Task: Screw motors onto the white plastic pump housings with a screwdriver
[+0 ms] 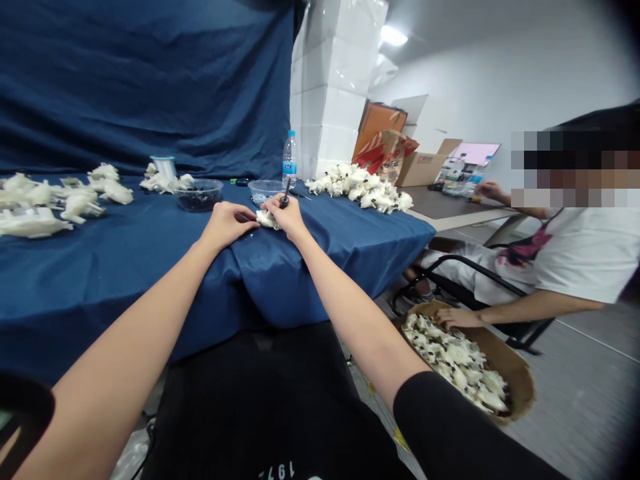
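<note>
My left hand [227, 223] rests on the blue cloth with its fingers curled, pressing the near end of a small white plastic part [266, 219]. My right hand [286, 215] is closed round a dark-handled screwdriver [286, 192] that stands upright with its tip down on the same part. The part lies on the blue-covered table [150, 253], between both hands.
Piles of white plastic parts lie at the left [60, 200] and far right [360, 187] of the table. Two clear bowls [200, 193] [265, 190], a water bottle [289, 159] and a roll of tape [164, 165] stand behind. A seated person [560, 260] reaches into a cardboard box of parts [465, 363].
</note>
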A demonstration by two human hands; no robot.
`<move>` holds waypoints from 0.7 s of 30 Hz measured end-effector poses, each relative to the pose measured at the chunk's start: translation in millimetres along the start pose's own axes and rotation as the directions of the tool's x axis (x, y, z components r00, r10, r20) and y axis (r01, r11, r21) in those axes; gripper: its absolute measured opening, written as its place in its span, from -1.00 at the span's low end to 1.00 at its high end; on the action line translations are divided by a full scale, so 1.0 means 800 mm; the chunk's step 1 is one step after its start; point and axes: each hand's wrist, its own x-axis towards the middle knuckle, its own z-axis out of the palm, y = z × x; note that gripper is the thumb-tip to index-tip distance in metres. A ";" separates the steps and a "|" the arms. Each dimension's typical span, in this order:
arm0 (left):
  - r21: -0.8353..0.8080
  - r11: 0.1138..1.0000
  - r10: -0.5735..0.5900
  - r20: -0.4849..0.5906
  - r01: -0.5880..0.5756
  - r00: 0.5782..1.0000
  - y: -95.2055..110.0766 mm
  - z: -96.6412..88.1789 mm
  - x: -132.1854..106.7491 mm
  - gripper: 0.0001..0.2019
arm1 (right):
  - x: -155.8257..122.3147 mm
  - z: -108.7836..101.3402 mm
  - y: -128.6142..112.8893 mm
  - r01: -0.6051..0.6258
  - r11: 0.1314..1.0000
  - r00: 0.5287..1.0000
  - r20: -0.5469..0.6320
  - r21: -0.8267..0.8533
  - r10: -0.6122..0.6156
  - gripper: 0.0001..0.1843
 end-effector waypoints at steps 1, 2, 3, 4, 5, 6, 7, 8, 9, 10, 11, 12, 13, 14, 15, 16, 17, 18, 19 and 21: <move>-0.004 1.000 0.003 -0.003 -0.003 1.000 0.000 0.000 0.000 -0.79 | 0.000 0.000 0.000 -0.001 1.000 1.000 -0.001 0.001 0.001 -0.77; -0.009 1.000 0.006 -0.005 -0.006 1.000 0.000 0.000 0.000 -0.79 | 0.000 0.000 0.000 -0.001 1.000 1.000 -0.003 0.003 0.001 -0.77; -0.014 1.000 0.010 -0.009 -0.010 1.000 0.000 0.000 -0.001 -0.79 | 0.001 0.000 0.001 -0.002 1.000 1.000 -0.004 0.004 0.002 -0.77; -0.020 1.000 0.012 -0.014 -0.013 1.000 -0.001 0.001 -0.001 -0.79 | 0.001 0.000 0.001 -0.003 1.000 1.000 -0.005 0.005 0.003 -0.77; -0.025 1.000 0.015 -0.019 -0.015 1.000 -0.001 0.001 0.000 -0.80 | 0.001 0.001 0.001 -0.004 1.000 1.000 -0.006 0.007 0.004 -0.77; -0.031 0.999 0.017 -0.023 -0.018 1.000 -0.002 0.002 0.000 -0.80 | 0.001 0.001 0.001 -0.005 1.000 1.000 -0.008 0.008 0.005 -0.77; -0.035 0.999 0.018 -0.025 -0.019 1.000 -0.002 0.002 0.000 -0.81 | 0.001 0.001 0.001 -0.007 1.000 1.000 -0.009 0.009 0.007 -0.77; -0.037 0.999 0.018 -0.026 -0.019 0.999 -0.003 0.003 0.000 -0.81 | 0.001 0.001 0.000 -0.009 1.000 1.000 -0.009 0.009 0.010 -0.77; -0.039 0.999 0.018 -0.026 -0.019 0.999 -0.003 0.003 0.001 -0.81 | 0.001 0.001 0.000 -0.012 1.000 1.000 -0.010 0.009 0.012 -0.77; -0.039 0.999 0.018 -0.024 -0.019 1.000 -0.004 0.003 0.001 -0.81 | 0.001 0.001 0.000 -0.014 1.000 1.000 -0.010 0.008 0.014 -0.77; -0.039 0.999 0.017 -0.020 -0.018 1.000 -0.004 0.003 0.001 -0.81 | 0.000 0.000 -0.001 -0.015 1.000 1.000 -0.009 0.007 0.015 -0.77; -0.039 0.999 0.016 -0.014 -0.016 1.000 -0.004 0.003 0.002 -0.81 | 0.000 0.000 -0.001 -0.014 1.000 1.000 -0.008 0.005 0.014 -0.77; -0.039 0.999 0.014 -0.007 -0.014 1.000 -0.004 0.003 0.002 -0.81 | 0.000 0.000 -0.002 -0.012 1.000 1.000 -0.006 0.004 0.012 -0.77; -0.038 0.999 0.011 0.001 -0.011 1.000 -0.004 0.003 0.002 -0.81 | 0.000 0.000 -0.002 -0.009 1.000 1.000 -0.006 0.002 0.009 -0.78; -0.036 0.999 0.007 0.008 -0.007 1.000 -0.004 0.003 0.003 -0.81 | 0.000 0.000 -0.002 -0.004 1.000 1.000 -0.006 0.000 0.004 -0.78; -0.033 0.999 0.004 0.014 -0.003 1.000 -0.004 0.003 0.003 -0.81 | 0.000 0.000 -0.002 0.000 1.000 1.000 -0.006 -0.001 0.000 -0.78; -0.029 1.000 0.000 0.018 0.000 1.000 -0.004 0.003 0.003 -0.81 | 0.000 0.000 -0.001 0.004 1.000 1.000 -0.006 -0.003 -0.004 -0.78; -0.024 1.000 -0.003 0.021 0.003 1.000 -0.004 0.003 0.003 -0.81 | 0.000 0.000 -0.001 0.008 1.000 1.000 -0.007 -0.005 -0.008 -0.78; -0.019 1.000 -0.005 0.021 0.006 1.000 -0.004 0.003 0.003 -0.82 | 0.001 0.000 0.000 0.011 1.000 1.000 -0.007 -0.006 -0.011 -0.78; -0.007 1.000 -0.011 0.021 0.011 1.000 -0.004 0.004 0.003 -0.82 | 0.002 0.000 0.002 0.016 1.000 1.000 -0.008 -0.009 -0.016 -0.78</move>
